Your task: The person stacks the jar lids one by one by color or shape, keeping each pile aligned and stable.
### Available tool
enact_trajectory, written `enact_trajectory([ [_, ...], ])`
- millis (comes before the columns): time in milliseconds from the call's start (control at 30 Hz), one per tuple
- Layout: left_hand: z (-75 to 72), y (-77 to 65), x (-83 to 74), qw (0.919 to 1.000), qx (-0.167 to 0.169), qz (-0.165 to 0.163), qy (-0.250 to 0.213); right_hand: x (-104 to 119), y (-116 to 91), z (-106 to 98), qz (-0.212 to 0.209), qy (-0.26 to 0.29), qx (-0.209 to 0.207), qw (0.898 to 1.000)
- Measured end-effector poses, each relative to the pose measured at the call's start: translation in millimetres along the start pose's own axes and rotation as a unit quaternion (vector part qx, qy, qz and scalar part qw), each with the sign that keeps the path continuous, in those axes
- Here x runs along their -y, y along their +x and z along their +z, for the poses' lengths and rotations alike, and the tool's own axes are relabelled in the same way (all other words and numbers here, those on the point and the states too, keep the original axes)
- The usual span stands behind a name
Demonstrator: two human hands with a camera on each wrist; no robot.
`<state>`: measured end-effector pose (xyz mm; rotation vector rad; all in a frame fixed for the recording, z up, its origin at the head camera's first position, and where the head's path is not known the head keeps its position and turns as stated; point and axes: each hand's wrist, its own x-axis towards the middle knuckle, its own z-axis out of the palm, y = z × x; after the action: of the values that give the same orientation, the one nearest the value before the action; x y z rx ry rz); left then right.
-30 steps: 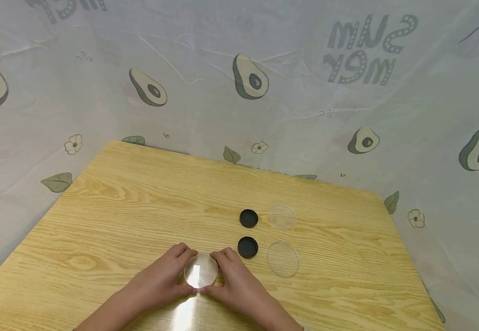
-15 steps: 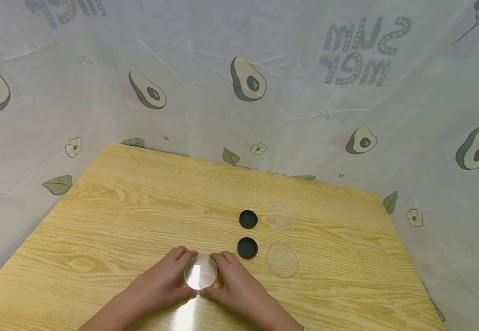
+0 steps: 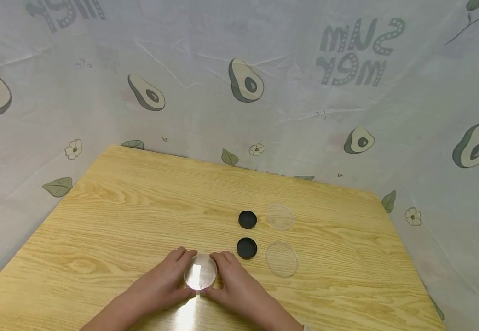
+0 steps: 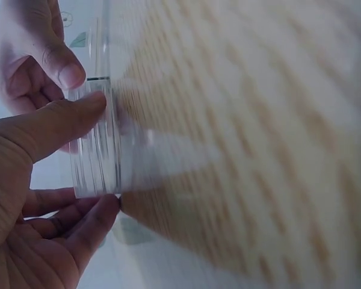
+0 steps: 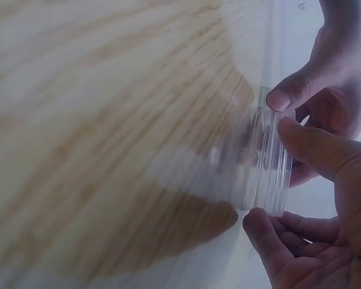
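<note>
In the head view, a clear round dish [image 3: 199, 272], like a petri dish, sits low on the table between both hands. My left hand [image 3: 168, 279] grips its left side and my right hand [image 3: 234, 284] its right side. On each hand, thumb and fingers curl round the rim, and the two thumbs nearly meet at the near edge. Seen edge-on in the left wrist view, the clear dish [image 4: 96, 147] shows several layered rims, like stacked parts. The right wrist view shows the same layered dish [image 5: 266, 162] upon the shiny tabletop.
Right of the hands lie two shallow black round caps [image 3: 247, 219], one behind the other. Beyond them are two clear flat discs [image 3: 281, 259], hard to see against the wood-grain table [image 3: 140, 207]. A printed avocado cloth [image 3: 189, 55] hangs behind the table.
The hands keep their hold on the clear dish with almost no movement. The head view has shifted slightly, so the cloth prints and table appear a little lower and further left.
</note>
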<state>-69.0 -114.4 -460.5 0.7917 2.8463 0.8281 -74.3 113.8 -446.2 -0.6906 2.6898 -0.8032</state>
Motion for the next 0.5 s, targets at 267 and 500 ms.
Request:
enact_trajectory([
  [267,-1.0,-0.1,0.4,0.9999,0.005,0.002,-0.008,-2.1,-0.5,1.8,-0.006,0.005,-0.004,1.0],
  [500,-3.6,-0.1,-0.7,0.9992,0.02,-0.023,-0.027,-8.4,-6.0,-9.2,0.003,0.033,0.007,0.999],
])
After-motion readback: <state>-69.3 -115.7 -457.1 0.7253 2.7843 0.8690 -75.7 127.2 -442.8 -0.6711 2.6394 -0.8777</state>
